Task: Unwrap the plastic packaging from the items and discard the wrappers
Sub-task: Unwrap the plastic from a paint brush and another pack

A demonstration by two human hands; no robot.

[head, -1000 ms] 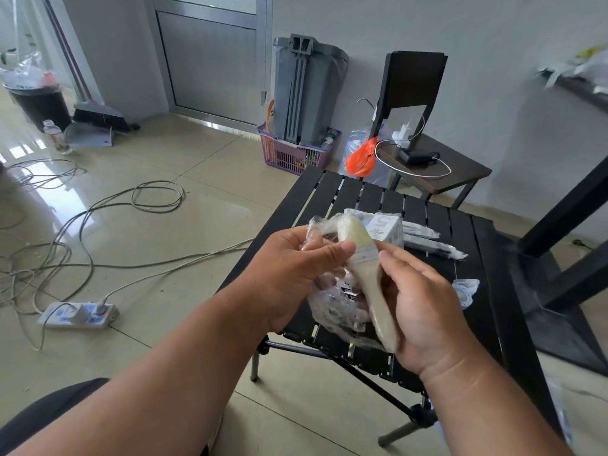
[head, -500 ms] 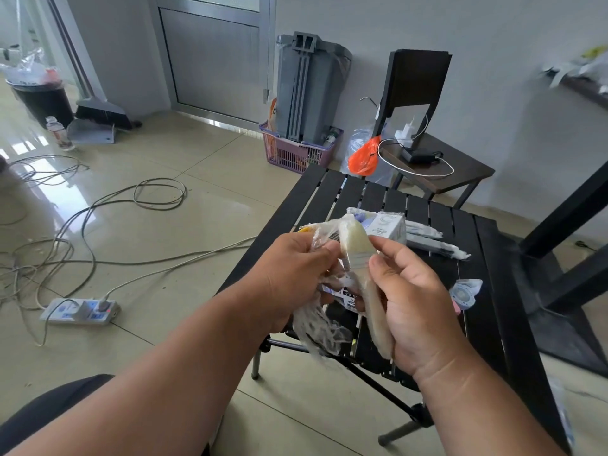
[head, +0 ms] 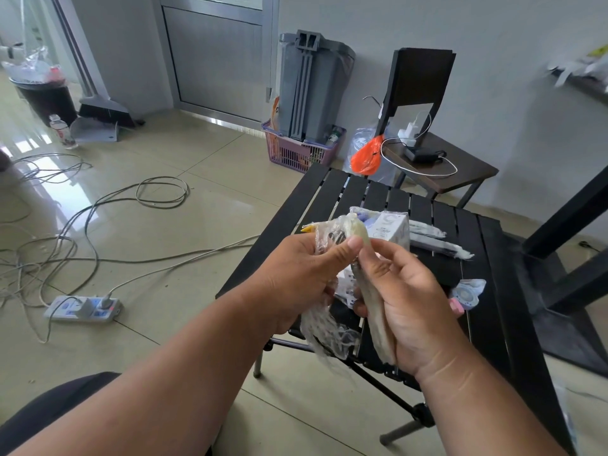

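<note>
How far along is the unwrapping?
Early, it seems. No bare item shows on the table. In hand: the right hand holds a brush while the left hand pulls its wrapper, which hangs loose but still covers the tip. Left: the wrapped items behind, and binning wrappers.

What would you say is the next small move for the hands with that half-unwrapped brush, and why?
Probably pull the left hand away, drawing the plastic wrap off the brush. The right hand grips the bare handle, while wrap still clings around the bristle end.
</note>
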